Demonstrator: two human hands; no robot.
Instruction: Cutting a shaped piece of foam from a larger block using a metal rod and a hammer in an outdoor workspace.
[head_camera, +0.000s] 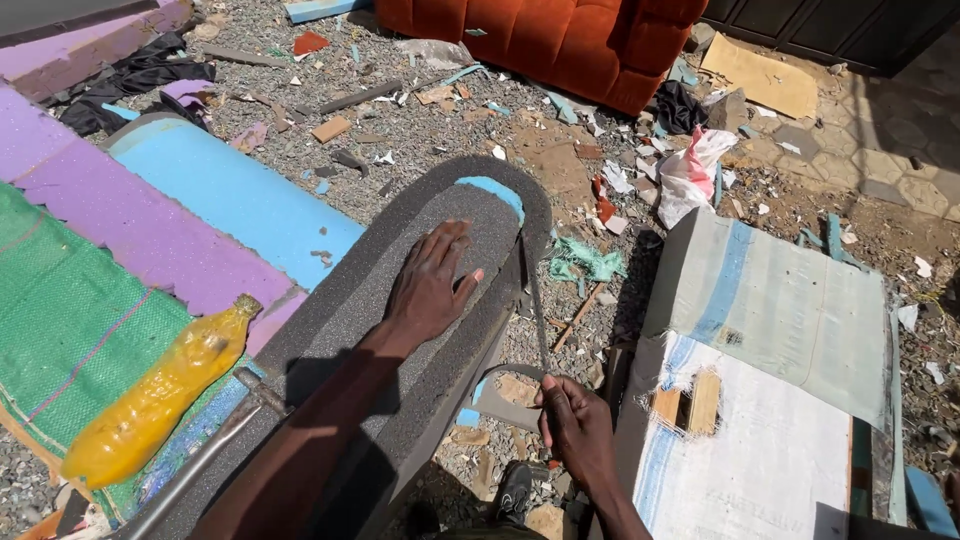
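Observation:
My left hand (432, 283) lies flat with fingers spread on a long grey foam piece (380, 330) with a rounded far end, where blue foam (492, 192) shows underneath. My right hand (578, 424) grips the handle end of a thin blade (535, 300) that runs up along the grey foam's right edge. A curved grey offcut strip (500, 395) hangs down beside my right hand.
A yellow plastic bottle (155, 395) lies on green foam (60, 320) at the left, next to purple (130, 225) and blue foam slabs (240, 200). An orange sofa (560, 40) stands at the back. A fabric-covered board (780, 330) lies at the right. Scraps litter the gravel.

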